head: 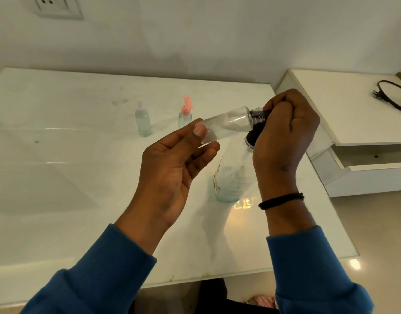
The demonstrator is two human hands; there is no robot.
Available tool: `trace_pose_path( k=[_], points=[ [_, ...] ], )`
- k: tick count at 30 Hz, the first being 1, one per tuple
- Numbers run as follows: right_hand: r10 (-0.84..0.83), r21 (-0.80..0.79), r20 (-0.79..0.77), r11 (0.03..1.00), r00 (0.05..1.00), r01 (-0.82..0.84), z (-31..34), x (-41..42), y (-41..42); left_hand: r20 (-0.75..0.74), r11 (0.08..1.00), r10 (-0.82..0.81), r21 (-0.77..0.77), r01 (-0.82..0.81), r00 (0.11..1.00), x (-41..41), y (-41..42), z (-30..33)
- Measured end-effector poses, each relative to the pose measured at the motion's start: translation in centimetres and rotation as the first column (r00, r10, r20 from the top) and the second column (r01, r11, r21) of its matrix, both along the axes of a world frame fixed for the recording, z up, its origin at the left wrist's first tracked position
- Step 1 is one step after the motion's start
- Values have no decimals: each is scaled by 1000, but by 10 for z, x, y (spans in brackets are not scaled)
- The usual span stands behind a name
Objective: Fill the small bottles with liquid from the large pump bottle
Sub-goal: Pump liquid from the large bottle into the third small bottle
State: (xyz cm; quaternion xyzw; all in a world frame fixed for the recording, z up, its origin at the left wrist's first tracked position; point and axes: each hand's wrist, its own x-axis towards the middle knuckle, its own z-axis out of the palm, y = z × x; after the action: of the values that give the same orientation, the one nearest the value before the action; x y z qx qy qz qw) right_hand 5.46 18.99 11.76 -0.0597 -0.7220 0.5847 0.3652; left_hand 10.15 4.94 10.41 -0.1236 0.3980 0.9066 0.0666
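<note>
Holding a small clear bottle (226,123) tilted almost horizontal above the white table (81,177), the left hand (172,168) pinched its base between thumb and fingertips. The right hand (285,132) was curled around its threaded neck, over the black top of the large pump bottle (231,177) standing below. Two more small bottles, one clear-capped (142,121) and one pink-capped (185,115), stood upright farther back.

I judge this a domestic room: a glass-topped white table (81,200) against a plain wall, a wall socket (56,6) above it, a white drawer unit (353,137) beside the table, carrying a black cable (390,96).
</note>
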Motion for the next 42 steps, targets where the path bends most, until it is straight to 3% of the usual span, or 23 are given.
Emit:
trace_pose_path(
  k=[7,12,26,30,42],
  points=[
    [5,30,20,1000,1000,-5,6,-2,5,-10,1000,-13,2,13,1000,0,1,0],
    [22,-36,15,999,1000,-22,0,0,0,3,1000,0,2,0,1000,0,1,-1],
    [-36,34,-17,999,999,36,8,3,1,7,1000,-2,28,2,1000,-1,-1,1],
    [-3,-27,-9,1000,1000,3,4,3,-5,18,1000,6,28,-6,1000,-1,-1,0],
    [-26,33,-13,999,1000,27,1,3,-2,12,999,1,35,-1,1000,0,-1,1]
  ],
)
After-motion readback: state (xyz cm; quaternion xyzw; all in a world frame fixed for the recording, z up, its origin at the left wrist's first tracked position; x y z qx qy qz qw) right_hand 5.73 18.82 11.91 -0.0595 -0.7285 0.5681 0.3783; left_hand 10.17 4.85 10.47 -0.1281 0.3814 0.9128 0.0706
